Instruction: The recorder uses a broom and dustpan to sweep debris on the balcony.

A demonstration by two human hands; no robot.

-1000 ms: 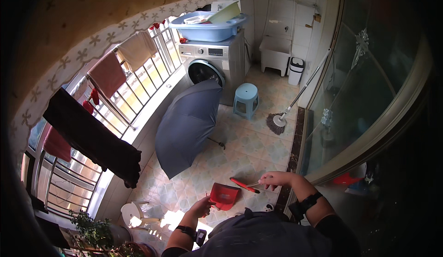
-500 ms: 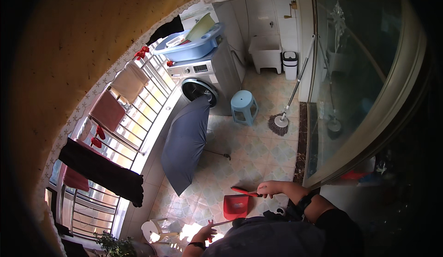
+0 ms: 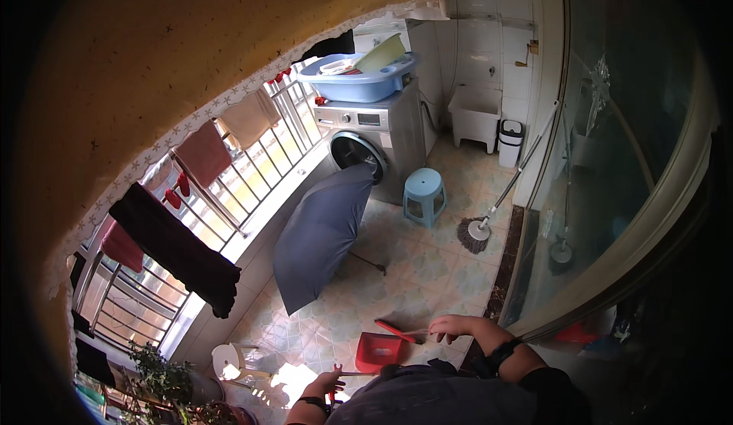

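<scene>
My left hand [image 3: 328, 384] is closed round the thin handle of a red dustpan [image 3: 369, 357], low in front of my body. The pan lies on or just above the tiled floor. From the right, my right hand [image 3: 450, 327] grips the thin, light-coloured handle of a small broom, its fingers bent and partly hidden. The broom's red head [image 3: 397, 331] has a dark edge and sits just beyond the dustpan's far right side. Whether it touches the floor I cannot tell.
An open dark umbrella [image 3: 324, 234] rests on the floor before a washing machine [image 3: 397, 135]. Near it stand a blue stool [image 3: 424, 192] and a leaning mop [image 3: 478, 230]. A glass door [image 3: 603, 158] bounds the right; potted plants [image 3: 164, 375] and a pale stool [image 3: 227, 361] are lower left.
The head view has turned, shifting the room in the picture. The broom head has moved a little away from my right hand. Both hands keep their holds.
</scene>
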